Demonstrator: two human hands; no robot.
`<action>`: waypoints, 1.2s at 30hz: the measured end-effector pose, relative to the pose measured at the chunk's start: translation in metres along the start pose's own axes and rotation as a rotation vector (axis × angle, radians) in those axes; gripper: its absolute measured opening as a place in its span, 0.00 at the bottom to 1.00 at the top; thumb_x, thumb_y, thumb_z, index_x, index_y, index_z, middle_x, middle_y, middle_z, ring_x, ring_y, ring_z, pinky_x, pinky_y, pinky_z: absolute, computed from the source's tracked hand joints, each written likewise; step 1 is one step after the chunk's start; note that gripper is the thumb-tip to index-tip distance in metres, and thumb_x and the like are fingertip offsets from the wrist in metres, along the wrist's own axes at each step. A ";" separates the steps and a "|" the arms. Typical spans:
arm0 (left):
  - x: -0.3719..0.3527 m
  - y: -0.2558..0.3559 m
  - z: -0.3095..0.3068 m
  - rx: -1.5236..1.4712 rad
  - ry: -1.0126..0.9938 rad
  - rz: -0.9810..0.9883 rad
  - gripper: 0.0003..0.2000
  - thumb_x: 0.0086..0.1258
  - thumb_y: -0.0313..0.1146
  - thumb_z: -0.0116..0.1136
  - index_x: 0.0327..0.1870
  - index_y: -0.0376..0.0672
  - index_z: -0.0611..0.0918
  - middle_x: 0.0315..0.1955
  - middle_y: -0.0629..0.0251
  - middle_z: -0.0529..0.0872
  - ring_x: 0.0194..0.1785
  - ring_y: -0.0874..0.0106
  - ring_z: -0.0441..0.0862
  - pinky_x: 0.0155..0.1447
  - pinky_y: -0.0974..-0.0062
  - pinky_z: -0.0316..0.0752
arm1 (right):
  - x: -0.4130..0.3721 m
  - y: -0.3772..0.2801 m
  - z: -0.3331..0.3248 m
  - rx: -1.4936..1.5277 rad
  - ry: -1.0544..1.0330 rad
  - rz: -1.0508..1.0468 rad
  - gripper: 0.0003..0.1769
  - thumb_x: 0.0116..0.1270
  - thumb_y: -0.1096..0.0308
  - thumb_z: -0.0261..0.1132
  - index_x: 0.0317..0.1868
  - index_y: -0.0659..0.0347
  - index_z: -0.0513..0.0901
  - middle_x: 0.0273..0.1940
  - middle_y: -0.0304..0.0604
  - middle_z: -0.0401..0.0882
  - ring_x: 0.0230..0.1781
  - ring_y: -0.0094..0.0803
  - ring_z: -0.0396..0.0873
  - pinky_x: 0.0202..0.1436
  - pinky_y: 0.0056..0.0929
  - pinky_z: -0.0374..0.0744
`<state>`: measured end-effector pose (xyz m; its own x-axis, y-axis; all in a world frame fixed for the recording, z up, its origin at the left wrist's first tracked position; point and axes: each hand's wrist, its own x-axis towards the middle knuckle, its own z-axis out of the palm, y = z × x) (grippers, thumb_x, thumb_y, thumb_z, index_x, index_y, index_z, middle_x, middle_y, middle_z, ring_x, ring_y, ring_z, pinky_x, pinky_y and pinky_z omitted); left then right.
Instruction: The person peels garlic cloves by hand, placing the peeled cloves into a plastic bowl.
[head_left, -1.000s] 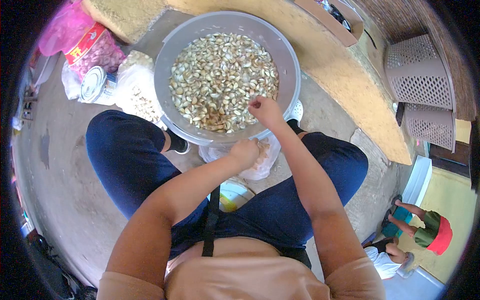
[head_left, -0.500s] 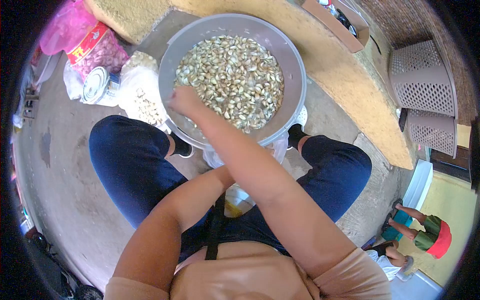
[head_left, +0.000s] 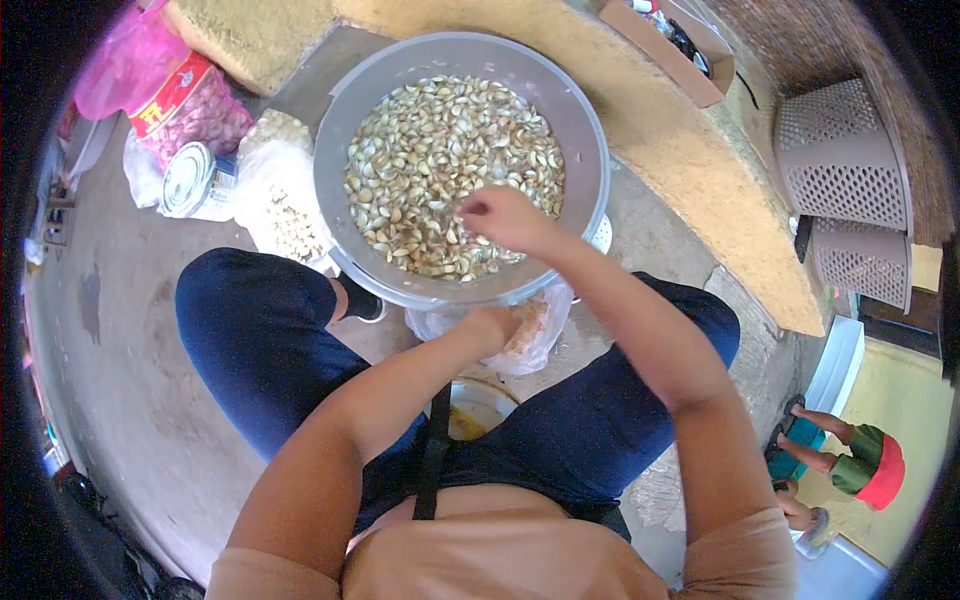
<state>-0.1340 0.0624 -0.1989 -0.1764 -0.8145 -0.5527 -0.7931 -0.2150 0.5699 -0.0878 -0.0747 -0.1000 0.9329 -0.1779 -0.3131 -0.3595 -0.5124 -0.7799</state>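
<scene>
A large round grey basin (head_left: 588,150) stands in front of me, with many pale brown garlic cloves (head_left: 440,150) that look to be in water. Over the basin's near right part, my right hand (head_left: 508,218) is closed, its fingertips pinched just above the cloves. Anything in that pinch is too small to make out. My left hand (head_left: 488,330) is below the basin's near rim, against a clear plastic bag (head_left: 545,350) holding pale reddish-brown scraps that look like peels. The left fingers are mostly hidden there.
Left of the basin are a white bag of pale cloves (head_left: 285,205), a lidded tin (head_left: 190,182) and a pink bag of garlic bulbs (head_left: 205,120). A low yellow wall (head_left: 690,170) curves behind, bearing a cardboard box (head_left: 665,50). Lattice-patterned baskets (head_left: 845,150) and another person (head_left: 845,465) are at right.
My right hand has moved from the basin's left rim rightward over the cloves. My left hand and the plastic bag, previously covered by the right forearm, now show.
</scene>
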 end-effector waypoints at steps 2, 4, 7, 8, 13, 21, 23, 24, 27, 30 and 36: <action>-0.002 0.006 -0.002 -0.019 0.081 -0.030 0.10 0.60 0.31 0.45 0.39 0.41 0.77 0.31 0.53 0.81 0.37 0.57 0.79 0.40 0.61 0.74 | -0.028 0.009 -0.031 0.016 -0.037 0.057 0.12 0.54 0.66 0.61 0.37 0.64 0.79 0.31 0.42 0.80 0.30 0.25 0.78 0.33 0.24 0.75; 0.000 0.007 -0.004 0.017 0.099 -0.028 0.09 0.59 0.31 0.46 0.36 0.41 0.79 0.30 0.53 0.81 0.35 0.57 0.80 0.39 0.62 0.75 | -0.053 0.011 -0.055 0.135 -0.051 0.125 0.12 0.56 0.68 0.61 0.40 0.64 0.78 0.34 0.38 0.79 0.32 0.23 0.76 0.36 0.21 0.74; 0.009 0.004 -0.004 0.096 0.036 -0.020 0.09 0.56 0.30 0.49 0.36 0.42 0.79 0.31 0.54 0.81 0.36 0.59 0.80 0.39 0.64 0.75 | -0.084 0.003 -0.077 0.326 0.063 0.184 0.11 0.58 0.69 0.60 0.41 0.64 0.77 0.36 0.36 0.78 0.33 0.21 0.75 0.38 0.20 0.73; 0.012 0.004 -0.003 0.080 0.022 -0.052 0.11 0.54 0.29 0.51 0.39 0.42 0.78 0.33 0.55 0.81 0.38 0.59 0.80 0.40 0.65 0.75 | -0.088 0.000 -0.082 0.374 0.111 0.202 0.11 0.58 0.70 0.60 0.41 0.65 0.76 0.36 0.36 0.78 0.33 0.21 0.75 0.38 0.20 0.72; 0.023 0.005 0.016 -0.273 0.147 0.062 0.13 0.49 0.27 0.55 0.39 0.44 0.78 0.36 0.57 0.80 0.40 0.59 0.79 0.44 0.64 0.73 | -0.086 -0.006 -0.091 0.108 0.198 0.153 0.12 0.58 0.70 0.60 0.42 0.64 0.77 0.34 0.37 0.79 0.32 0.22 0.74 0.39 0.22 0.73; 0.049 -0.038 -0.034 -0.528 0.570 -0.224 0.09 0.50 0.28 0.51 0.32 0.44 0.79 0.31 0.54 0.80 0.37 0.58 0.78 0.41 0.66 0.71 | -0.068 -0.009 -0.101 -0.031 0.204 0.111 0.12 0.57 0.70 0.61 0.41 0.65 0.77 0.32 0.42 0.79 0.30 0.24 0.75 0.37 0.23 0.74; 0.058 -0.084 -0.051 -0.595 0.797 -0.414 0.07 0.52 0.30 0.51 0.31 0.43 0.80 0.28 0.54 0.81 0.36 0.59 0.78 0.41 0.67 0.71 | -0.064 -0.008 -0.104 -0.043 0.189 0.089 0.12 0.57 0.69 0.60 0.41 0.65 0.77 0.32 0.42 0.79 0.30 0.25 0.75 0.36 0.23 0.74; 0.059 -0.108 -0.061 -0.607 0.894 -0.506 0.07 0.53 0.31 0.51 0.31 0.43 0.81 0.27 0.55 0.81 0.36 0.60 0.78 0.41 0.68 0.71 | -0.063 -0.008 -0.106 -0.071 0.189 0.085 0.12 0.57 0.69 0.60 0.41 0.65 0.77 0.31 0.43 0.79 0.30 0.26 0.75 0.36 0.24 0.74; 0.054 -0.190 -0.059 -0.950 1.008 -0.748 0.11 0.53 0.32 0.51 0.36 0.44 0.81 0.30 0.58 0.83 0.37 0.62 0.79 0.43 0.71 0.71 | -0.059 -0.007 -0.110 -0.127 0.205 0.056 0.12 0.56 0.68 0.59 0.39 0.65 0.77 0.30 0.47 0.78 0.30 0.33 0.76 0.36 0.28 0.74; 0.066 -0.293 -0.004 -0.946 1.145 -0.852 0.14 0.51 0.33 0.53 0.40 0.46 0.81 0.35 0.58 0.82 0.42 0.62 0.78 0.48 0.72 0.69 | -0.053 -0.008 -0.113 -0.106 0.222 0.016 0.11 0.55 0.68 0.58 0.36 0.66 0.77 0.29 0.54 0.77 0.30 0.43 0.77 0.36 0.34 0.74; 0.055 -0.270 -0.047 -0.732 0.826 -0.948 0.22 0.49 0.36 0.56 0.50 0.49 0.76 0.54 0.52 0.69 0.57 0.60 0.66 0.60 0.69 0.60 | -0.043 -0.007 -0.121 -0.091 0.207 0.001 0.11 0.56 0.69 0.58 0.38 0.66 0.77 0.32 0.53 0.77 0.32 0.41 0.77 0.38 0.33 0.74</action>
<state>0.0982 0.0502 -0.3545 0.8133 -0.2310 -0.5340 0.0944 -0.8533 0.5128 -0.1227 -0.1648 -0.0157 0.9204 -0.3423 -0.1891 -0.3661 -0.5840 -0.7245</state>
